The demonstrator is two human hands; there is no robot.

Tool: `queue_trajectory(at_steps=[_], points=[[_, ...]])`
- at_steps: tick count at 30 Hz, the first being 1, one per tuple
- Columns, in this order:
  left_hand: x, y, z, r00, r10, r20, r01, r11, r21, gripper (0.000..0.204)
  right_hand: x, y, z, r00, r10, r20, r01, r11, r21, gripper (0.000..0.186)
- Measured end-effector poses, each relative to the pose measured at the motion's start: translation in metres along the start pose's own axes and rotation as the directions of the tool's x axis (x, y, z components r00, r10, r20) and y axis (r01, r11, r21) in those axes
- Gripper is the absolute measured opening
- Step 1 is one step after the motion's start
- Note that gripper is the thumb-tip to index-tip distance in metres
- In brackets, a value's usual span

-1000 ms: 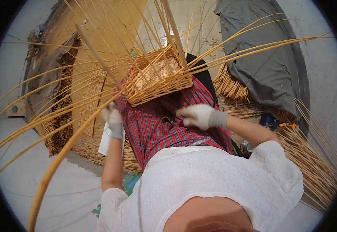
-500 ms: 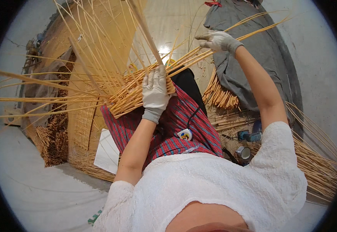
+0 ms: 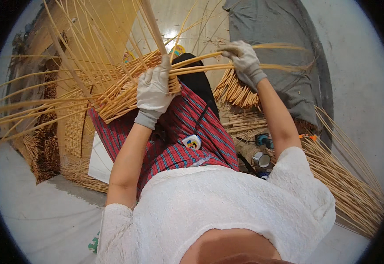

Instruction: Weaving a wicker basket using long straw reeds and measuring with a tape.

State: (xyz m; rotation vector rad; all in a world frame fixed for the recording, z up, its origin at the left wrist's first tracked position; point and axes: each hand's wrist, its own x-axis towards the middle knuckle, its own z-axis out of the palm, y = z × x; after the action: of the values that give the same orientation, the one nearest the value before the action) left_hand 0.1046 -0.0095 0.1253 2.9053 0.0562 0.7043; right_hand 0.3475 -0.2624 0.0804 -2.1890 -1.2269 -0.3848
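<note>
A half-woven wicker basket [image 3: 121, 90] rests on my lap, over a red checked cloth [image 3: 187, 127], with many long pale cane stakes fanning out to the left and upward. My left hand [image 3: 153, 90], in a white glove, presses on the basket's woven rim. My right hand [image 3: 243, 57], also gloved, is raised to the right and grips long cane strands [image 3: 271, 66] that run from the basket's rim out to the right.
A bundle of cut cane [image 3: 234, 90] and loose canes [image 3: 350, 180] lie on the floor at right, beside a grey cloth [image 3: 280, 31]. A tape roll [image 3: 260, 159] and a small tool [image 3: 264, 141] sit by my right hip. Woven mats [image 3: 46, 145] lie left.
My right hand has come down and in from the upper right, still on the cane strands. My left hand stays on the basket rim, and the basket has tilted slightly.
</note>
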Motion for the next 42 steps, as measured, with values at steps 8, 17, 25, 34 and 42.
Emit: queue_trajectory(at_steps=[8, 17, 25, 34, 42], points=[[0.002, 0.01, -0.021, 0.966, -0.169, 0.194, 0.187, 0.979, -0.076, 0.134, 0.038, -0.054, -0.077, 0.978, -0.031, 0.205, 0.088, 0.957, -0.275, 0.021], [-0.004, 0.0, -0.001, 0.991, -0.079, 0.104, 0.097, 0.979, -0.18, 0.101, 0.117, -0.223, -0.089, 0.224, -0.932, 0.285, 0.974, 0.212, -0.073, 0.012], [-0.024, -0.046, -0.022, 0.611, -0.787, 0.085, 0.264, 0.102, -0.959, 0.042, 0.137, -0.24, -0.027, 0.863, -0.431, -0.264, 0.485, 0.853, 0.192, 0.045], [-0.018, -0.07, -0.053, 0.631, -0.737, 0.243, 0.492, 0.138, -0.859, 0.032, 0.096, -0.168, 0.031, 0.664, 0.338, 0.667, -0.469, 0.883, 0.02, 0.088], [0.148, -0.069, -0.047, 0.832, -0.483, 0.273, 0.476, 0.37, -0.798, 0.04, 0.084, -0.197, 0.049, 0.738, 0.577, 0.35, -0.585, 0.806, -0.094, 0.052]])
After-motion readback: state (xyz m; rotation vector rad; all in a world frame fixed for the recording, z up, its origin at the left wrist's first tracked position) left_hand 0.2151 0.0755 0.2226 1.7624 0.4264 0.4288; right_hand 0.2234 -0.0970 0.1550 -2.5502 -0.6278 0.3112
